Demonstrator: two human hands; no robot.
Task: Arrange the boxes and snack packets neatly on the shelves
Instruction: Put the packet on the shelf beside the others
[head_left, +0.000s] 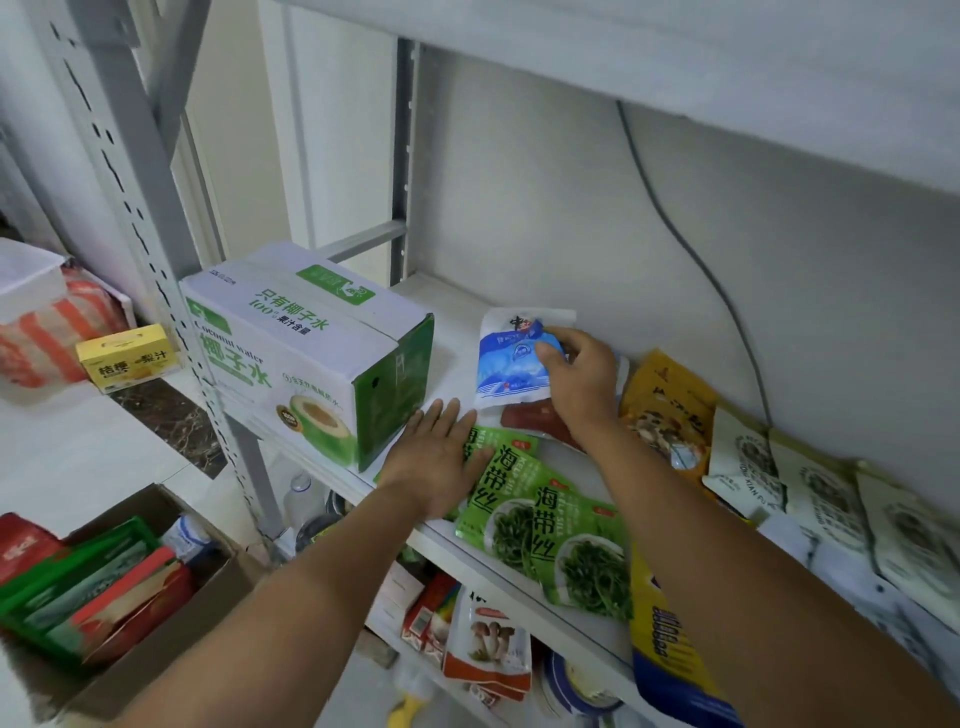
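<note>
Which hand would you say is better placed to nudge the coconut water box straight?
Left: the left hand lies open beside the coconut water box, while the right hand grips the blue packet.

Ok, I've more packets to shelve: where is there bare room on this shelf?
Bare shelf lies between the coconut water box and the blue packet, running back to the wall. From the kelp packets rightward past the yellow packet and pale packets, it is crowded.

Red packet (524, 418) partly under blue packet (511, 366)
</note>
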